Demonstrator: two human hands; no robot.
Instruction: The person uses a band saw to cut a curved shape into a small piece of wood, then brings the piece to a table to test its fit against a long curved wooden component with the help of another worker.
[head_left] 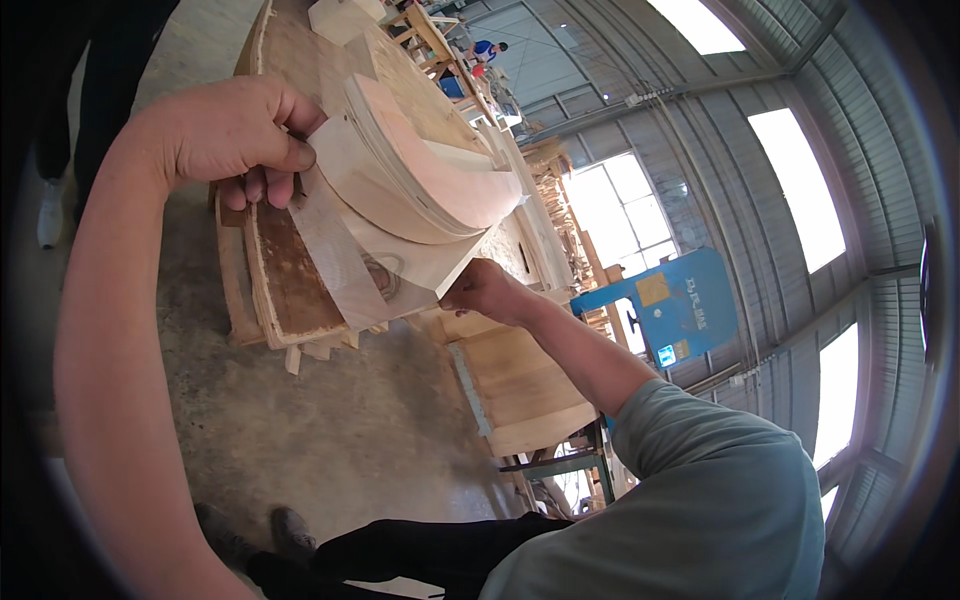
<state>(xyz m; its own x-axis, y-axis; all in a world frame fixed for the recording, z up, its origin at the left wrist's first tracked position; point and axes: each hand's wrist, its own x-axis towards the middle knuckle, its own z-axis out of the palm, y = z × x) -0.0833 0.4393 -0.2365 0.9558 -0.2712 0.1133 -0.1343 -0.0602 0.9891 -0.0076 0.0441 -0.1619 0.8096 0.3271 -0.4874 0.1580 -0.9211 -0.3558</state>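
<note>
A pale wooden board (395,255) with a dark knot is held in both hands at the near end of a plywood worktop (290,50). My left hand (245,135) is closed, its thumb and fingers pinching the board's left corner. On the lower right corner my right hand (490,292) is closed too, with its fingertips partly hidden under the edge. A curved, layered wooden piece (400,150) rests against the board's upper side, its rounded outer edge toward me. Whether the two pieces are joined, I cannot tell.
Stacked plywood edges (265,270) jut out beneath the worktop. To the right stand a wooden box-like piece (525,385) and a blue machine (715,330). Someone's dark trouser leg (105,90) is at upper left. A person in blue (487,48) is far back.
</note>
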